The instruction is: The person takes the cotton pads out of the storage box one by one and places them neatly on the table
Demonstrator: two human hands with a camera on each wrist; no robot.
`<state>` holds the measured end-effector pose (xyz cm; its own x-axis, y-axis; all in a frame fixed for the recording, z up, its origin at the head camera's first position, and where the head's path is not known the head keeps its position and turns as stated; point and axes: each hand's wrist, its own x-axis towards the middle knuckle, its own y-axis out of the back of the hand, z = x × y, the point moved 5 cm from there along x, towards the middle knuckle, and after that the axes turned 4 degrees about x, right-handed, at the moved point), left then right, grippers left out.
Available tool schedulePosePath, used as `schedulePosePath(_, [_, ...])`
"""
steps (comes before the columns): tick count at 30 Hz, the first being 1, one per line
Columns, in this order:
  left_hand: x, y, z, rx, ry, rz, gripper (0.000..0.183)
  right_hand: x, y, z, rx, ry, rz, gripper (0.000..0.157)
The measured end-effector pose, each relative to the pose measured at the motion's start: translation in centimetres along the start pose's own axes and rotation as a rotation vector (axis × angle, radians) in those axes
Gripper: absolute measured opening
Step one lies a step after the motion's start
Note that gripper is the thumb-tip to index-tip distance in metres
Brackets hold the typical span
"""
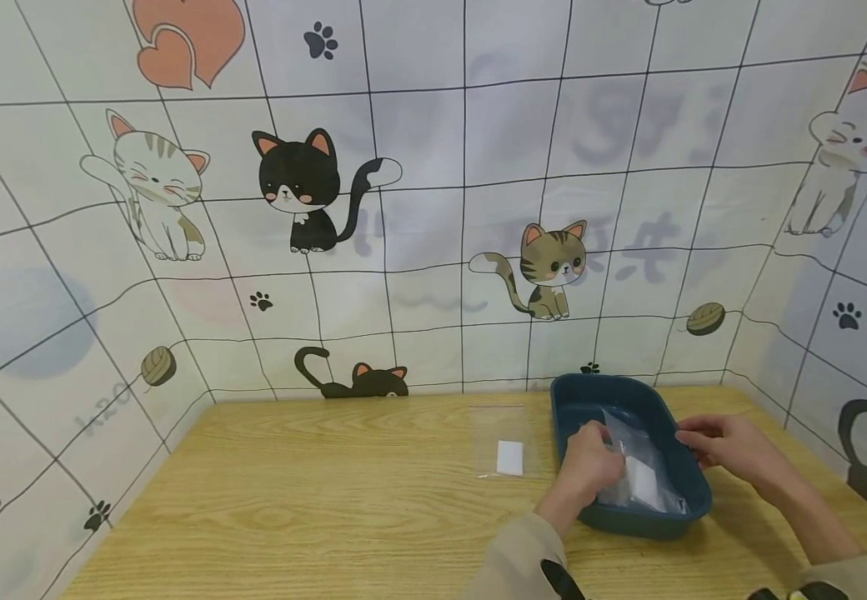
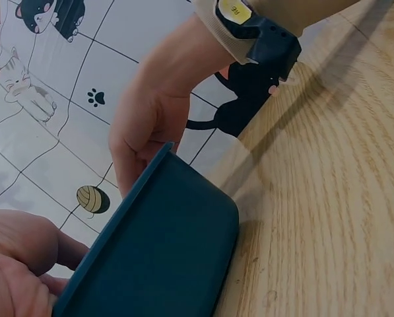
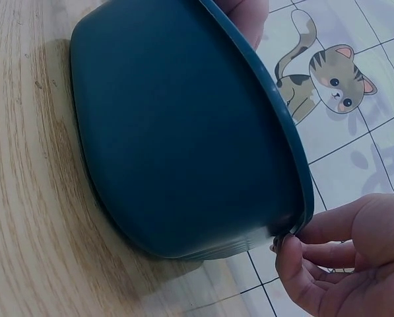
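A dark teal plastic basin (image 1: 684, 523) stands on the wooden table at the right. Inside it lie clear plastic bags (image 1: 628, 437) with a white piece (image 1: 641, 483) in them; how many bags there are I cannot tell. My left hand (image 1: 591, 458) reaches over the near left rim, its curled fingers pinching bag film; the left wrist view hides the fingertips behind the basin wall. With thumb and fingers my right hand (image 1: 729, 446) grips the basin's right rim, seen closely in the right wrist view at the rim edge (image 3: 305, 185).
Left of the basin, a flat clear bag (image 1: 484, 442) with a white card (image 1: 510, 458) lies on the wooden table (image 1: 313, 500). A cat-print cloth (image 1: 433, 292) forms walls behind and at both sides, with the basin's far end close to the back one.
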<state>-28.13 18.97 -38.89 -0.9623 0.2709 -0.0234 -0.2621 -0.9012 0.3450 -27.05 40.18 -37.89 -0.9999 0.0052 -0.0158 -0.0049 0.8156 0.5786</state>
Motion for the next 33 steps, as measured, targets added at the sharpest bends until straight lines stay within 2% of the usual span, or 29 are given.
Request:
schedulePosePath(3, [-0.1, 0.0, 0.2, 0.042, -0.019, 0.032, 0.025, 0.0, -0.1, 0.0, 0.004, 0.005, -0.003, 0.044])
schedulePosePath(9, [-0.2, 0.2, 0.6, 0.122, -0.058, 0.143, 0.016, 0.1, -0.1, -0.1, 0.006, 0.001, -0.007, 0.043])
schedulePosePath(17, [-0.2, 0.5, 0.9, 0.030, -0.145, 0.228, 0.014, 0.2, -0.2, -0.1, -0.006, -0.004, -0.001, 0.042])
schedulePosePath(33, [-0.2, 1.6, 0.8, -0.218, -0.159, 0.291, 0.012, 0.3, -0.4, 0.0, -0.013, -0.007, -0.016, 0.044])
